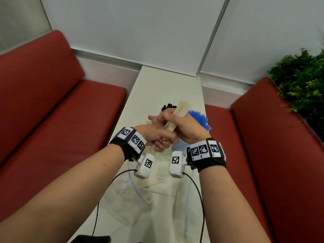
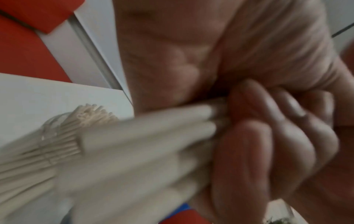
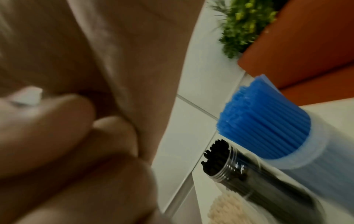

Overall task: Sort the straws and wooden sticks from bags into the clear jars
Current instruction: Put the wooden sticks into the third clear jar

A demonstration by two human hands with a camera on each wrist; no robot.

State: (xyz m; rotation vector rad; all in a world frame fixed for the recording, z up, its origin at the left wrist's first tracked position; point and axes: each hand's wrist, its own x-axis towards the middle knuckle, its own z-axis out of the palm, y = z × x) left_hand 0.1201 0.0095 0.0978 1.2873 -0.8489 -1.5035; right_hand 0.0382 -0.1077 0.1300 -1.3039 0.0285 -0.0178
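A bundle of wooden sticks is held above the table's middle, left hand gripping its near end, right hand wrapped around its far part. Likely squaring the bundle; next, lower it into the stick jar on the left.

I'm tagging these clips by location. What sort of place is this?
Probably a café or canteen booth: two red cushioned bench seats face each other across a narrow white table, with a green leafy plant behind the right bench.
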